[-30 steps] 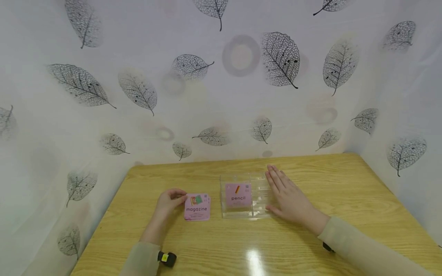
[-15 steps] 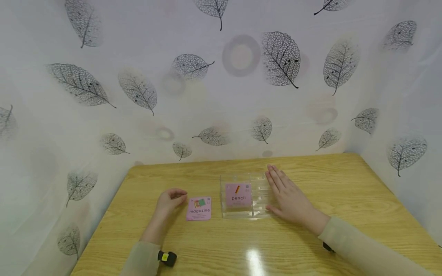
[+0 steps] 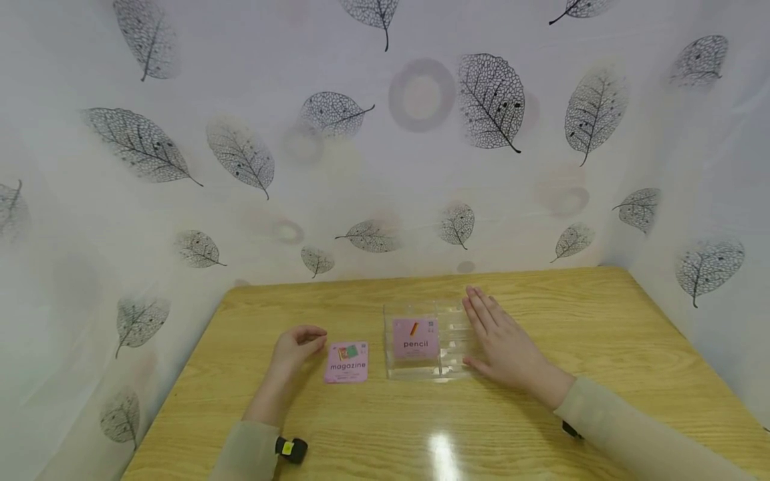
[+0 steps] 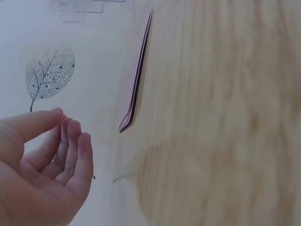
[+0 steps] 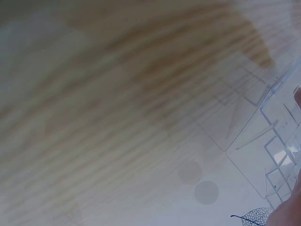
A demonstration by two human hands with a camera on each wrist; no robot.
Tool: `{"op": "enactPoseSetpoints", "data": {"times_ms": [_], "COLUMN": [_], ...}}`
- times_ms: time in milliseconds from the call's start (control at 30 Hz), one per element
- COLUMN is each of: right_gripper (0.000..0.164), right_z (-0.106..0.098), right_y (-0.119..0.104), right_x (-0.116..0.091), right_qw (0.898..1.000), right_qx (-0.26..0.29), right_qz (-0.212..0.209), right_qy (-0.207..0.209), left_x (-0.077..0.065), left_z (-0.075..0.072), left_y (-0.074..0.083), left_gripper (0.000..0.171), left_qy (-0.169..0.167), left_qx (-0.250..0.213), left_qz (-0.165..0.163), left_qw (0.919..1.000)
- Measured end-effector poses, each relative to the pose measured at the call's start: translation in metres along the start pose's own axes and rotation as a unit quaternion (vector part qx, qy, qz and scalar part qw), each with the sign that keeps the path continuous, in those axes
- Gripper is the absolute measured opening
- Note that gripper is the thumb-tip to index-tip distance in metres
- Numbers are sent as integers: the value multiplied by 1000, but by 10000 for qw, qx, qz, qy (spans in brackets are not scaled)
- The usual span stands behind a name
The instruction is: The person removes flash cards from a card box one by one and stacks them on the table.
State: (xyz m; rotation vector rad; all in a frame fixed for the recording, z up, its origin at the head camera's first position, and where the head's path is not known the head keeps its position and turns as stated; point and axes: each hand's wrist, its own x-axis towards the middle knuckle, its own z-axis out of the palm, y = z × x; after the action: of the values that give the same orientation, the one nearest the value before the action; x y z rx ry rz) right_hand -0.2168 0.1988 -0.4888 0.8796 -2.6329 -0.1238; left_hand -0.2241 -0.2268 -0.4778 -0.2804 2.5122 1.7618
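A small stack of pink cards (image 3: 346,363), with "magazine" on the top one, lies flat on the table; the left wrist view shows the thin edges of the stacked cards (image 4: 136,75). Just left of it is my left hand (image 3: 295,349), its fingers loosely bent and nothing between them, a small gap from the cards. Right of the stack stands a clear plastic box (image 3: 442,369) with divided sections; a pink "pencil" card (image 3: 416,339) sits in its left section. My right hand (image 3: 505,344) rests straight-fingered along the box's right side, covering part of it.
A wooden table (image 3: 373,427) carries everything, with a bright light reflection near its front. Behind and at both sides hangs a pale leaf-print cloth (image 3: 415,167). Dark bands with small devices (image 3: 291,449) are on the wrists.
A second ago my left fingers touched the corner of the card stack. The stack then shifted slightly right and towards me, away from those fingers, its edges more even. My right hand stays put.
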Motion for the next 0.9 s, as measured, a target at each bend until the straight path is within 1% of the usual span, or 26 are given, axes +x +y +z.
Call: {"op": "enactPoseSetpoints", "data": {"times_ms": [133, 400, 533, 700, 900], "right_gripper": [116, 115, 116, 116, 116], "right_z": [-2, -1, 0, 2, 3], "right_y": [-1, -1, 0, 1, 1], "right_x": [0, -1, -1, -1, -1], "right_qw": [9999, 9998, 9999, 9998, 9998], "right_qx": [69, 159, 157, 87, 70], "right_qz": [54, 77, 52, -16, -43], "right_qy": [-66, -104, -19, 171, 184], "left_x": [0, -1, -3, -5, -7], "left_z": [0, 2, 3, 4, 4], "left_y": [2, 6, 9, 12, 18], "left_gripper": [22, 22, 23, 23, 22], "left_qy": [-34, -56, -136, -258, -377], "left_qx": [-189, -243, -194, -175, -14], "left_qz": [22, -111, -37, 169, 334], "left_qw": [9998, 9996, 9997, 9994, 9987]}}
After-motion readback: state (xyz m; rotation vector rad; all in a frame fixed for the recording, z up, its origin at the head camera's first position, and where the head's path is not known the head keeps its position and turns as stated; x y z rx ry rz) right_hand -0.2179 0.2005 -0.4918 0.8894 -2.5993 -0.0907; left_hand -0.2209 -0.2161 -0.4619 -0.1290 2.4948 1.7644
